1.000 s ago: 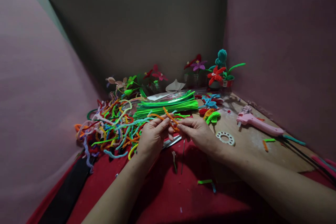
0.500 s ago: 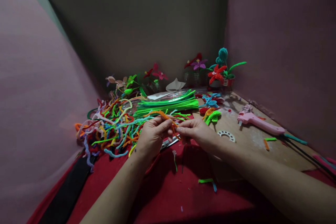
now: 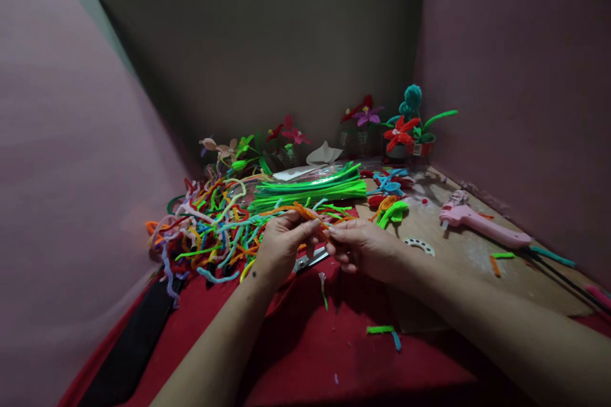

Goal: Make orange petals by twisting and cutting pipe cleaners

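Note:
An orange pipe cleaner (image 3: 305, 211) runs between my two hands above the red cloth. My left hand (image 3: 286, 243) pinches it between thumb and fingers. From the other side, my right hand (image 3: 359, 240) grips the same pipe cleaner with thumb and forefinger, its other fingers curled below. Parts of the orange length are hidden behind the fingers. Just under the hands lies a pair of scissors (image 3: 310, 259), partly covered. Behind them is a bundle of green pipe cleaners (image 3: 310, 187).
Tangled coloured pipe cleaners (image 3: 205, 229) heap up on the left. A pink glue gun (image 3: 487, 226) rests on a brown board (image 3: 458, 273) at right, near a white ring with holes (image 3: 420, 245). Pipe-cleaner flowers (image 3: 401, 132) stand at the back. Green and blue scraps (image 3: 380, 329) lie in front.
My right hand's fingers have shifted along the orange pipe cleaner, and their grip looks changed. More orange now shows beyond the right hand. The whole view has moved slightly.

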A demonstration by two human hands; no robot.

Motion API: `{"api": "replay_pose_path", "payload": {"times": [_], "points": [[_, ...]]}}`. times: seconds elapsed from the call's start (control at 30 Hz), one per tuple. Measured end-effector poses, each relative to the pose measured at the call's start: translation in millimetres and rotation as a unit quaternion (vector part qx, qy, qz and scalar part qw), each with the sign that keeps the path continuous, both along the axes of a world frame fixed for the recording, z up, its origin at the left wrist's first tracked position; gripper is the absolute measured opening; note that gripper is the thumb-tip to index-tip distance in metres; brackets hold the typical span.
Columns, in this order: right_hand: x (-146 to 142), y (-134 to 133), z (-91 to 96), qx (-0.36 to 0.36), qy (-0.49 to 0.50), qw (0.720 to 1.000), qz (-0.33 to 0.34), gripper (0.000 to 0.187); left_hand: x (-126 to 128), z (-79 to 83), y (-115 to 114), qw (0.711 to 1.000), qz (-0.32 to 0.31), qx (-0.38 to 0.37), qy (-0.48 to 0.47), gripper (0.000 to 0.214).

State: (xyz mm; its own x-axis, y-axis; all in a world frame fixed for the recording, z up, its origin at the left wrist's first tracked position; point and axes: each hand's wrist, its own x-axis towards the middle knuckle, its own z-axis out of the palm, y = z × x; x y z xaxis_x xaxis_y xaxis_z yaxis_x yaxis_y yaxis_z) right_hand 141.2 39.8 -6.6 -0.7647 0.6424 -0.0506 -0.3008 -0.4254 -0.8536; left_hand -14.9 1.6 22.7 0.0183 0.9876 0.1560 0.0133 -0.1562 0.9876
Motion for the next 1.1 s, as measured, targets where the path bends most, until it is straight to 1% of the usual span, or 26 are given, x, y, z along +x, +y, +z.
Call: {"api": "replay_pose_path", "payload": {"times": [0.07,0.13,0.2,0.33,0.43,0.5,0.6,0.77,0.87,0.9,0.97,1.03,1.1], "points": [[-1.0,-1.9,0.2,0.021,-0.016,1.0,-0.004,0.023,-0.6,1.0,-0.4,1.0,0.008,0.005,0.027,0.016],[-1.9,-4.8,1.6,0.059,-0.043,0.997,-0.014,0.025,-0.6,1.1,-0.8,0.999,0.018,0.013,0.05,0.017],[-2.1,-8.3,4.4,0.096,-0.086,0.991,-0.038,0.026,-0.1,0.5,-1.1,0.999,0.024,0.013,0.047,0.018],[-1.1,-13.3,10.2,0.176,-0.166,0.968,-0.074,0.027,1.5,2.3,-1.4,0.999,0.02,-0.009,-0.038,0.018],[-0.4,-13.9,11.5,0.233,-0.18,0.953,-0.074,0.028,2.4,8.4,-1.7,0.995,0.022,-0.022,-0.096,0.018],[-0.3,-13.8,11.5,0.266,-0.185,0.943,-0.076,0.028,2.1,12.8,-1.8,0.993,0.042,-0.033,-0.106,0.018],[-0.3,-14.5,11.8,0.318,-0.202,0.922,-0.086,0.029,-1.0,17.2,-1.9,0.993,0.079,-0.043,-0.076,0.019],[-2.4,-14.5,10.7,0.407,-0.252,0.873,-0.09,0.028,-11.0,20.3,-2.0,0.996,0.073,-0.049,0.012,0.017],[-4.5,-13.2,8.0,0.424,-0.266,0.861,-0.09,0.028,-16.6,21.8,-0.8,0.994,0.076,-0.047,0.061,0.016],[-5.0,-12.9,7.0,0.422,-0.264,0.863,-0.088,0.028,-18.3,22.2,-0.1,0.995,0.07,-0.046,0.052,0.015],[-5.5,-12.7,5.3,0.393,-0.249,0.881,-0.084,0.029,-21.1,22.4,1.5,0.998,0.045,-0.04,-0.014,0.016],[-5.4,-12.9,4.4,0.336,-0.223,0.911,-0.082,0.03,-22.2,21.5,3.0,0.994,0.02,-0.045,-0.1,0.019],[-5.0,-13.2,4.4,0.265,-0.187,0.942,-0.082,0.03,-20.3,18.7,3.5,0.986,-0.007,-0.075,-0.148,0.022]]}}
